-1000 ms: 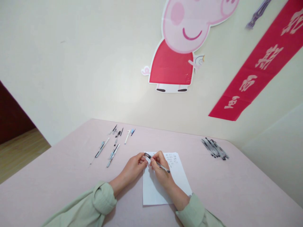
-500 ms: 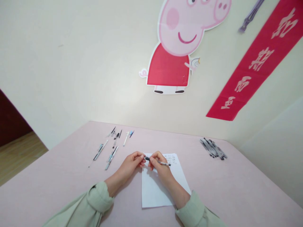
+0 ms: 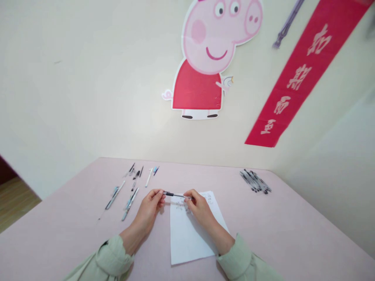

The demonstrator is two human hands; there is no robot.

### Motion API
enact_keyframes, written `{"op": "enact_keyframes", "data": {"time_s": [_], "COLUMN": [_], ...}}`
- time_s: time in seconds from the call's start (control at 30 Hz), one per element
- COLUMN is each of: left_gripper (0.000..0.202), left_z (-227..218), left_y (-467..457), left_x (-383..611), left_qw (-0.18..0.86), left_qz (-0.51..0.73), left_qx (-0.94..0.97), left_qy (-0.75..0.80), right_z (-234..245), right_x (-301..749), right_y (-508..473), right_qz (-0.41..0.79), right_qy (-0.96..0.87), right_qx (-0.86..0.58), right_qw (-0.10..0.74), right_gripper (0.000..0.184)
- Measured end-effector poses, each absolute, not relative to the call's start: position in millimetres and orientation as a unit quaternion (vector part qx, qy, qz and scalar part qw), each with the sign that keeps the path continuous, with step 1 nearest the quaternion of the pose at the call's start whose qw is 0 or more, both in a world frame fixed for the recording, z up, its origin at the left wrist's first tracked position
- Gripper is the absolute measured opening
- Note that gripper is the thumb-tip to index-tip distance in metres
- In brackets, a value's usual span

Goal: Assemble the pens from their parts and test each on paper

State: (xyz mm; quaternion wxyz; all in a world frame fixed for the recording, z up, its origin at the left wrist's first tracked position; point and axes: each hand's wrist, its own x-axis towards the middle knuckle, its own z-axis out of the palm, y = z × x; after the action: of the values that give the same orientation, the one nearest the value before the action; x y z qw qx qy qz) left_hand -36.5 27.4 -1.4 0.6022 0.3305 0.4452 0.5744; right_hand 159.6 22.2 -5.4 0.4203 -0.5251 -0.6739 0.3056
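Observation:
A pen (image 3: 175,194) with a black grip and a clear barrel is held level between my two hands, above the top of a white sheet of paper (image 3: 190,238). My left hand (image 3: 152,203) pinches its black end, where the fingers cover the tip. The other end sits between the thumb and fingers of my right hand (image 3: 199,207). Handwritten marks show on the upper part of the sheet, partly hidden by my right hand and its shadow.
A bundle of several pens (image 3: 255,181) lies at the back right of the pink table (image 3: 263,234). At the back left are loose pen parts (image 3: 136,174), a white pen (image 3: 149,177) and more pens (image 3: 130,204). A wall stands behind the table.
My right hand has shifted from the pen's middle to its far end, so more of the barrel shows. The pen now lies more level. The view has turned slightly right.

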Motion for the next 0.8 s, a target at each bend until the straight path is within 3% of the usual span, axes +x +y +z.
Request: {"op": "enact_keyframes", "data": {"time_s": [0.17, 0.33, 0.53, 0.67, 0.8], "left_gripper": [0.041, 0.047, 0.057, 0.057, 0.054], "left_z": [-3, -2, 2, 2, 7], "left_y": [33, 32, 26, 26, 23], "left_x": [-40, -38, -39, -39, -35], "left_qw": [0.594, 0.594, 0.572, 0.558, 0.540], "left_qz": [0.577, 0.538, 0.518, 0.497, 0.476], "left_qx": [0.309, 0.368, 0.430, 0.462, 0.496], "left_qy": [0.468, 0.472, 0.469, 0.478, 0.486], "right_z": [7, 15, 11, 3, -2], "right_x": [172, 186, 247, 333, 402], "right_y": [18, 4, 6, 12, 6], "right_qz": [0.194, 0.176, 0.127, 0.019, -0.039], "right_qy": [-0.745, -0.772, -0.698, -0.556, -0.443], "right_qx": [-0.555, -0.554, -0.622, -0.740, -0.811], "right_qw": [0.314, 0.259, 0.331, 0.378, 0.381], "right_gripper": [0.019, 0.019, 0.021, 0.023, 0.036]}}
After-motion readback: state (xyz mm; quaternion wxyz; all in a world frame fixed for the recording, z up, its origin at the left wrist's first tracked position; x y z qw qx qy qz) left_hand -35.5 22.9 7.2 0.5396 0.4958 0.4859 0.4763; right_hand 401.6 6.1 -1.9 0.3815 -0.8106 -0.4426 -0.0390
